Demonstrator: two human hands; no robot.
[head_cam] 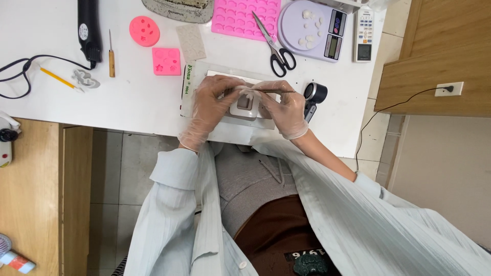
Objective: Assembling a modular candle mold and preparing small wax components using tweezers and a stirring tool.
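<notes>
Left hand (pixel 212 102) steadies white mould (pixel 244 105) | right hand (pixel 286 107) grips thin tool (pixel 276 91)

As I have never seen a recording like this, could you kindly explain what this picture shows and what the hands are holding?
There is no machine here: a camera worn on a person's head looks straight down at their two gloved hands over a white table. The left hand steadies a small pale square mould on a clear plastic mat. The right hand holds a thin metal tool over it. Around lie pink silicone moulds, black-handled scissors, a lilac kitchen scale and a yellow pencil.
</notes>
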